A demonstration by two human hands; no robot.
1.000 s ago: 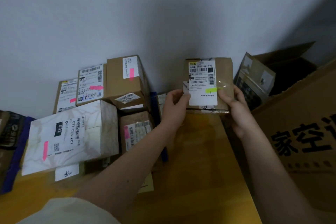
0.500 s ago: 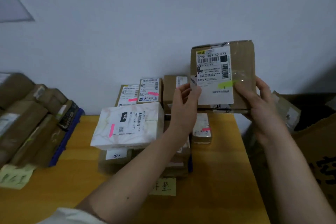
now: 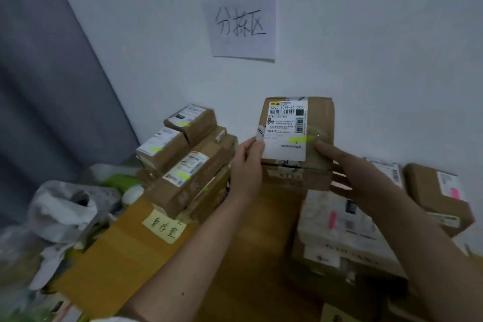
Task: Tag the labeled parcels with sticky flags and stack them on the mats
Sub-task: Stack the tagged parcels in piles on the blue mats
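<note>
Parcel [image 3: 317,123]: held upright, label facing us; yellow flag [image 3: 300,139] on label
Left hand [image 3: 247,165]: grasps its nine o'clock edge
Right hand [image 3: 350,167]: grasps its three o'clock edge

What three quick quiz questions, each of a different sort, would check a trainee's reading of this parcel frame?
1. True or false: both hands, the left hand and the right hand, hold the cardboard parcel up in front of the wall.
2. Multiple choice: what colour is the sticky flag on that parcel's shipping label? A) pink B) yellow-green C) blue
3. Fill in: the parcels in the left stack carry ____ flags, while the marbled box at right carries a pink one.

Key: 1 true; 2 B; 3 yellow-green
</note>
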